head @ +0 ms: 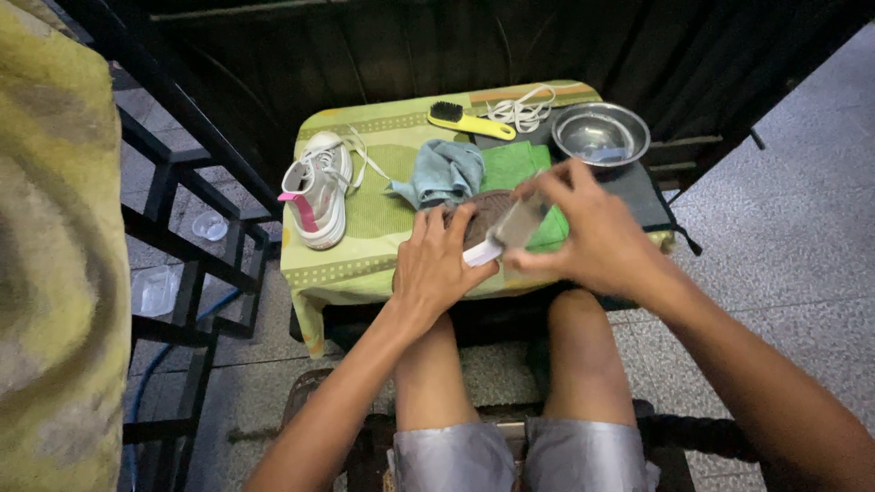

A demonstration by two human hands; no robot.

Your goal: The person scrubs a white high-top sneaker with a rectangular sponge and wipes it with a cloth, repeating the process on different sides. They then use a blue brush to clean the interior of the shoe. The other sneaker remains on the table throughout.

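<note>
Here left hand (437,264) lies flat, fingers spread, pressing the upturned shoe (488,211) sole-up at the tabletop (383,214) near edge, while right hand (597,232), just right and touching it, has its grip pinched on a pale brush (509,232) angled across the sole

This looks like a home place, maybe a porch or a yard beside a house, used for cleaning shoes. The floor (784,246) is made of grey speckled tiles. A dark metal gate (410,46) stands behind a small table (337,278) that is covered with a green and yellow cloth. On the table lie a white sneaker (317,189), a yellow brush (469,119), white shoelaces (519,109), a steel bowl (601,134) and a blue rag (447,170). At the left there is a black metal frame (187,264).
</note>
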